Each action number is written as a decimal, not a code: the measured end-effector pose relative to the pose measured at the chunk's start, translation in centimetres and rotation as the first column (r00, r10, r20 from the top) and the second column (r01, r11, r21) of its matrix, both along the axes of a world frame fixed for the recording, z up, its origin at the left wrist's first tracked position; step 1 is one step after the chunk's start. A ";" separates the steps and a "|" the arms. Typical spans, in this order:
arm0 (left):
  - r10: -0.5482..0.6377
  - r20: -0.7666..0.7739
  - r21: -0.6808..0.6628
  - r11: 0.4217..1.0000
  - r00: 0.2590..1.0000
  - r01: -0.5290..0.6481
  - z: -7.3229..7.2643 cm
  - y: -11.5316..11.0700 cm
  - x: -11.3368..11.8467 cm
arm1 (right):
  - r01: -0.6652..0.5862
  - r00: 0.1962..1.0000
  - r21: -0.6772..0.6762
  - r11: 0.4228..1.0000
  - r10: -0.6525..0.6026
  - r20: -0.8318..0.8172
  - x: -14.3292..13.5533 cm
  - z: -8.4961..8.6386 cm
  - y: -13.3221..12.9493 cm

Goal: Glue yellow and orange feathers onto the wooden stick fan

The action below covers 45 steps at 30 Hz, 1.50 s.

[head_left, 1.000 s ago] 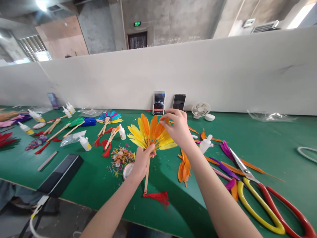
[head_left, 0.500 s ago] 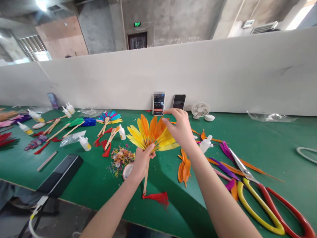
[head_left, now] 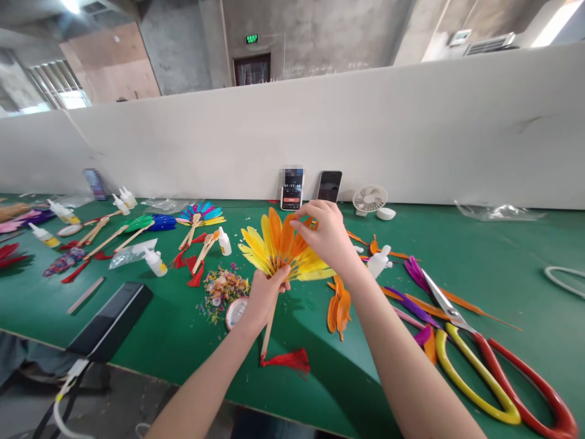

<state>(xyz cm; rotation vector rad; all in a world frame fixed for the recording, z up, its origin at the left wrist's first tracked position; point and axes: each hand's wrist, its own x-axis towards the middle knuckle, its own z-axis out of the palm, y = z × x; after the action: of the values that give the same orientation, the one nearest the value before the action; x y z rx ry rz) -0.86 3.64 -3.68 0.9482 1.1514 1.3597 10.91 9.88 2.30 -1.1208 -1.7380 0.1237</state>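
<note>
A fan of yellow and orange feathers (head_left: 260,247) stands upright over the table, on a wooden stick with a red tassel (head_left: 295,361) at its lower end. My left hand (head_left: 267,289) is closed round the base of the feathers, thumb in front. My right hand (head_left: 322,228) pinches the upper part of an orange feather on the fan's right side. Loose orange feathers (head_left: 339,308) lie on the green table below my right forearm. A dish (head_left: 235,312) sits beside my left wrist, next to a heap of small colourful bits (head_left: 222,285).
Large scissors (head_left: 484,360) and purple feathers (head_left: 415,274) lie at the right. Behind stand two phones (head_left: 329,186) and a small fan (head_left: 369,199). Glue bottles (head_left: 155,262), finished-looking feather fans (head_left: 201,213) and a black box (head_left: 109,320) are at the left.
My right hand has moved slightly left and its thumb and forefinger have closed on an orange feather. The feather fan has tilted slightly to the right in my left hand.
</note>
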 end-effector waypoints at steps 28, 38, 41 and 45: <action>0.020 0.115 -0.026 1.000 0.993 -0.017 0.5 -0.3 0.2 | 0.061 0.997 -0.003 0.998 -0.060 0.058 -0.5 -0.8 0.3; 0.008 0.111 -0.018 1.000 0.994 -0.006 0.4 -0.2 0.3 | 0.029 0.998 -0.008 1.000 -0.029 0.061 -0.5 -0.7 0.2; 0.026 0.099 -0.028 0.999 0.995 -0.023 0.3 -0.1 0.3 | 0.029 0.997 -0.016 0.999 -0.028 0.074 -0.4 -0.8 0.2; 0.035 0.086 -0.027 0.999 0.996 -0.033 0.3 0.0 0.2 | 0.023 0.997 -0.008 1.000 -0.023 0.076 -0.4 -0.7 0.1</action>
<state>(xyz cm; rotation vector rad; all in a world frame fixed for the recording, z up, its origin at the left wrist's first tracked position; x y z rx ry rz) -0.63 3.68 -3.40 0.8473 1.1207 1.3969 10.49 9.96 1.60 -1.1645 -1.7924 0.0755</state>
